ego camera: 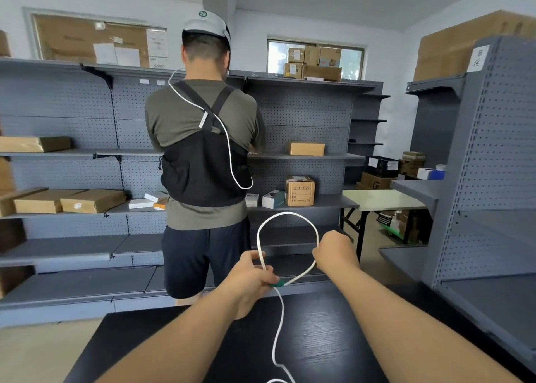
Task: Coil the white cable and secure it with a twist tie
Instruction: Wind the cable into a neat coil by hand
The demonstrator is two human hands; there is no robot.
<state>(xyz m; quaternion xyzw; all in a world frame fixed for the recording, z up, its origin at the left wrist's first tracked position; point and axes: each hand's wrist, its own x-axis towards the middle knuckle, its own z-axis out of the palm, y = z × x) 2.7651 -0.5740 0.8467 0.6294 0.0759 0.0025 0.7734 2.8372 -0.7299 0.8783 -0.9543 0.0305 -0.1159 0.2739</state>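
White cable arches in a loop at lower centre. Left hand pinches its crossing; right hand grips the loop's side.

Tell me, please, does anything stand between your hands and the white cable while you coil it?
Nothing visible does: the left hand pinches the white cable at its green band, and the right hand grips the loop directly.

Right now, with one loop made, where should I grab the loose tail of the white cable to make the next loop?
Probably take the tail of the white cable just below the left hand, where it hangs straight over the black table. Come from the right with the right hand; the left is already pinching the loop's crossing by the green tie.
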